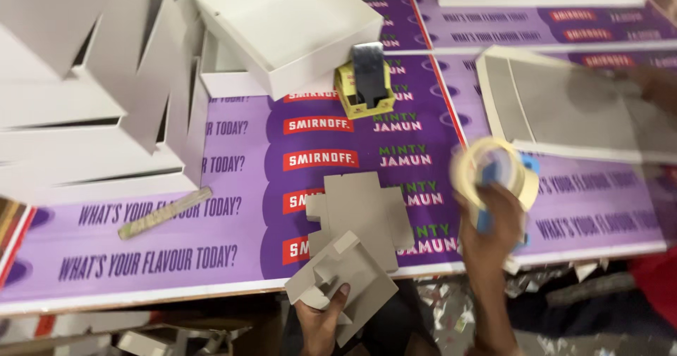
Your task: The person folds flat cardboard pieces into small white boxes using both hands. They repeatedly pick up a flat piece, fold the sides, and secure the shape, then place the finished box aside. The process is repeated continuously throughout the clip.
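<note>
While left hand (321, 324) holds grey card (342, 278), white box (289, 28) seemingly sits empty

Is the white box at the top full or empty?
Empty. The white box sits open-side up, and only its bare white floor and walls show inside.

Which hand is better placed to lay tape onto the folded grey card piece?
Probably the right hand: it already grips the tape roll just beside the work. The left hand is occupied holding the folded grey card piece at the table edge.
</note>
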